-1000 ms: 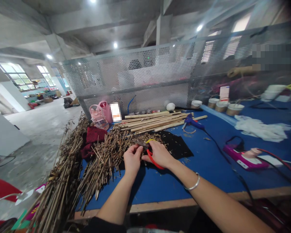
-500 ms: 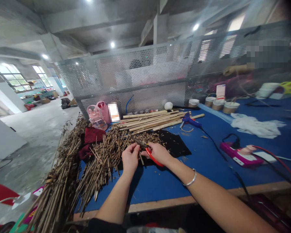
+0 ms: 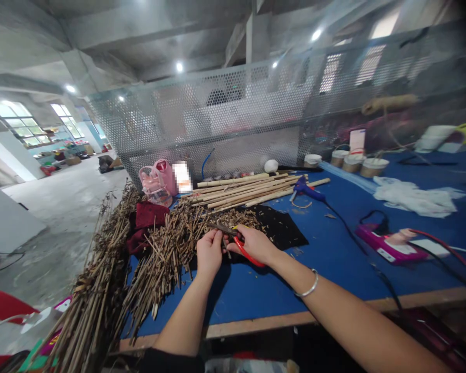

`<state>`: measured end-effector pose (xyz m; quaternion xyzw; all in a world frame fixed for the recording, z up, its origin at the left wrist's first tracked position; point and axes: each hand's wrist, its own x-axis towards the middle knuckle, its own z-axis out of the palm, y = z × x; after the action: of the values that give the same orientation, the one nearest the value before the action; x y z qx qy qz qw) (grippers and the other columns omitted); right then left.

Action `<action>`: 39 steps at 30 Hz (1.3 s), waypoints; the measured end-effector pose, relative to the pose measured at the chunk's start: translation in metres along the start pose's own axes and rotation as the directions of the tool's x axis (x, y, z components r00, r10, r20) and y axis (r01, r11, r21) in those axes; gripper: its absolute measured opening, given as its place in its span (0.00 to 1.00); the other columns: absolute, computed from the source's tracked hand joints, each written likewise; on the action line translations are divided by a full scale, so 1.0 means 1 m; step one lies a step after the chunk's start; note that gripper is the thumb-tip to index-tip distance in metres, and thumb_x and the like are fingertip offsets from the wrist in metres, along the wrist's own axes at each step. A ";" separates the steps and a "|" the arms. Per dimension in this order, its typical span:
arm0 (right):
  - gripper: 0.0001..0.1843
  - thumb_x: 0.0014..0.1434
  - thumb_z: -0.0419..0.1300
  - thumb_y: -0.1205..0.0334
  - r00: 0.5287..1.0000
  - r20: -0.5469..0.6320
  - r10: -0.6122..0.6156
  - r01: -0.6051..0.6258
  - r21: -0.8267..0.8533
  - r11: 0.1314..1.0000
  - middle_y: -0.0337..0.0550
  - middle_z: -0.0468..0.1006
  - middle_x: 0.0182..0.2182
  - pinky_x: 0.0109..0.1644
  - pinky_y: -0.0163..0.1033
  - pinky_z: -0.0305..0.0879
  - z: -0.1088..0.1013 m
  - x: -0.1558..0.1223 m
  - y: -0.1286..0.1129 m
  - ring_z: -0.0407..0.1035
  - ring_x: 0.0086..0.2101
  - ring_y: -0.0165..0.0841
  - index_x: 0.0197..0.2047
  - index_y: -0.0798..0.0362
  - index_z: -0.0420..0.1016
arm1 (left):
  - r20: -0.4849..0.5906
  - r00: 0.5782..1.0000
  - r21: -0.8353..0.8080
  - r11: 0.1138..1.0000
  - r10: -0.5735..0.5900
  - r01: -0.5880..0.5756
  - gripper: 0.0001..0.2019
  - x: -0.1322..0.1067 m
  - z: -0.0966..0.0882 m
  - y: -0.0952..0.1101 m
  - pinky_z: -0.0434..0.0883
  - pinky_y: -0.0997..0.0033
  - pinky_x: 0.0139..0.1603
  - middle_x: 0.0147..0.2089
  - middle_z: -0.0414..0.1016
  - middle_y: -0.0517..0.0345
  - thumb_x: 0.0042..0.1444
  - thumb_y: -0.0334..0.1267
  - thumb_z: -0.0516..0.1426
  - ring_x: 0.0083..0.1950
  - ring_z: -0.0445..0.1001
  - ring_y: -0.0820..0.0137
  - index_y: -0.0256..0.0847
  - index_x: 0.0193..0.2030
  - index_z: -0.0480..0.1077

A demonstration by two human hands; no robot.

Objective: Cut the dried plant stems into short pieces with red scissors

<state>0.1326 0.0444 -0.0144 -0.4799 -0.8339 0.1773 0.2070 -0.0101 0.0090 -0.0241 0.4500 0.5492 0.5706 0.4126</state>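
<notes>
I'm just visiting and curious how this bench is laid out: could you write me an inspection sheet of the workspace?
Surface: blue table with a wooden front edge; black cloth lies partly under the heap, littered with scraps.
Job's things: heap of twigs; cutters with a red handle.
Clutter: poles, glue gun, white plastic, cups, pink bag.
Hands: right hand grips the cutters; left hand pinches beside the blades, its contents too small to tell.
Cables: dark cord runs from the glue gun; several leads meet around the purple power strip.
Surroundings: perforated screen behind; concrete floor and windows to the left.
</notes>
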 end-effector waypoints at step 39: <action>0.24 0.46 0.60 0.43 0.996 -0.054 -0.067 0.064 -0.045 0.997 0.45 0.70 0.35 0.37 0.37 0.56 0.001 0.001 -0.001 0.65 0.36 0.35 0.37 0.54 0.63 | 0.214 0.977 -0.034 0.999 0.011 -0.004 0.12 -0.007 0.007 -0.002 0.67 0.78 0.18 0.21 0.66 0.62 0.54 0.45 0.50 0.18 0.63 0.78 0.37 0.28 0.65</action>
<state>0.1309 0.0444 -0.0144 -0.4615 -0.8467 0.1390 0.2254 -0.0013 0.0040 -0.0264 0.5040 0.4901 0.5295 0.4748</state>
